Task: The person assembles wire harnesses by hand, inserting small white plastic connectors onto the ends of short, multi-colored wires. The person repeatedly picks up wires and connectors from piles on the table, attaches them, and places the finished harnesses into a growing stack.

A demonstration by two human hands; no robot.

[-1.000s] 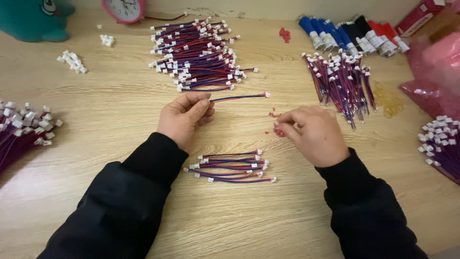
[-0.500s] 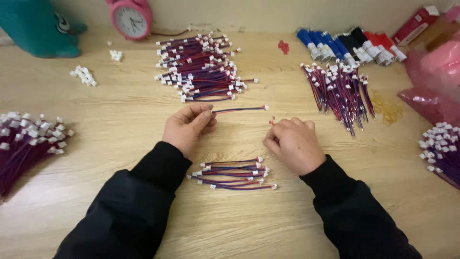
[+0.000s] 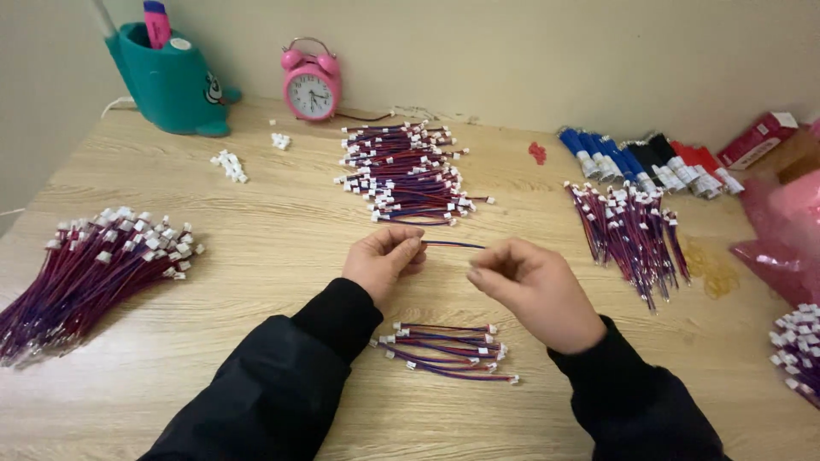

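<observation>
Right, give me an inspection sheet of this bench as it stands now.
Surface: light wooden table, nothing spilled.
Job's things: one red-and-blue wire lead stretched between both hands; small finished pile below them.
Clutter: large lead pile ahead, bundle far left, another bundle right, loose white connectors, rubber bands.
Grippers: left hand and right hand each pinch an end of the lead with their fingers.
Cables: a thin cord behind the pink alarm clock.
Surroundings: teal pen holder, pink bag, plain wall.
</observation>
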